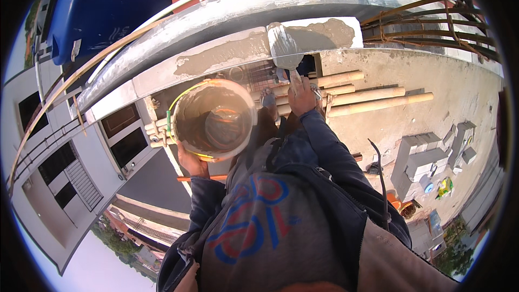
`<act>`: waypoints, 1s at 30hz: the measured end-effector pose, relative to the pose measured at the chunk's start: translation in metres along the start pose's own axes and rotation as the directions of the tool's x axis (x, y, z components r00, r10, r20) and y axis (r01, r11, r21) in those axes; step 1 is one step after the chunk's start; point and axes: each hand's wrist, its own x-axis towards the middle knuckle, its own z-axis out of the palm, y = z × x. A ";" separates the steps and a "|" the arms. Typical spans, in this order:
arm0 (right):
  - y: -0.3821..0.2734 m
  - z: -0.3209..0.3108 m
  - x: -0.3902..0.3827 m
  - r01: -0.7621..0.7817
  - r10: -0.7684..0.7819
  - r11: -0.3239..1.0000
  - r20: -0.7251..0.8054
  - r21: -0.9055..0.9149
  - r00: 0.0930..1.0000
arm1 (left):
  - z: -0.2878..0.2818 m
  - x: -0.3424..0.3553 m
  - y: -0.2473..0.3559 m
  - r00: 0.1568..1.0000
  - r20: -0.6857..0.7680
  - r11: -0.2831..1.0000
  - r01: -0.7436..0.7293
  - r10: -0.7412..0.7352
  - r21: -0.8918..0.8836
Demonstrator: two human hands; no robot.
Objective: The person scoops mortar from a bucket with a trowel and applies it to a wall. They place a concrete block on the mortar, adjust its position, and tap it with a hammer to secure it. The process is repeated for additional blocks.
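My left hand (193, 162) grips the lower left rim of a bucket (185, 105) with a yellow rim and a little grey mortar inside. My right hand (300, 95) is closed on the handle of a trowel (284, 43), whose mortar-smeared blade lies against a pale block ledge (216, 52). Wet grey mortar (324, 31) is spread along the ledge top. Below, my bare feet (268, 100) stand on bamboo poles, partly hidden by the bucket and my right hand.
Bamboo poles (378, 95) span a drop to a paved yard with stacked grey blocks (421, 159). A blue tank (97, 11) stands top left behind curved pipes. Bent rebar (432, 19) juts at top right. Doorways and a railing show on the left.
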 end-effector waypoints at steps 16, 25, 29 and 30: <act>-0.040 0.019 -0.027 0.338 -0.298 0.908 0.185 -0.247 0.936 | -0.065 0.100 0.038 0.997 0.059 0.997 0.040 -0.044 0.069; -0.055 -0.074 -0.060 0.288 -0.175 0.945 0.501 -0.156 0.847 | -0.033 0.101 -0.048 0.943 0.256 0.949 0.134 -0.210 0.287; -0.096 -0.054 -0.058 0.053 0.058 0.982 0.557 -0.181 0.828 | 0.037 0.086 -0.093 0.833 0.444 0.922 0.185 -0.331 0.341; -0.099 -0.052 -0.059 0.011 0.099 0.983 0.576 -0.184 0.811 | 0.052 0.079 -0.106 0.801 0.482 0.915 0.190 -0.354 0.356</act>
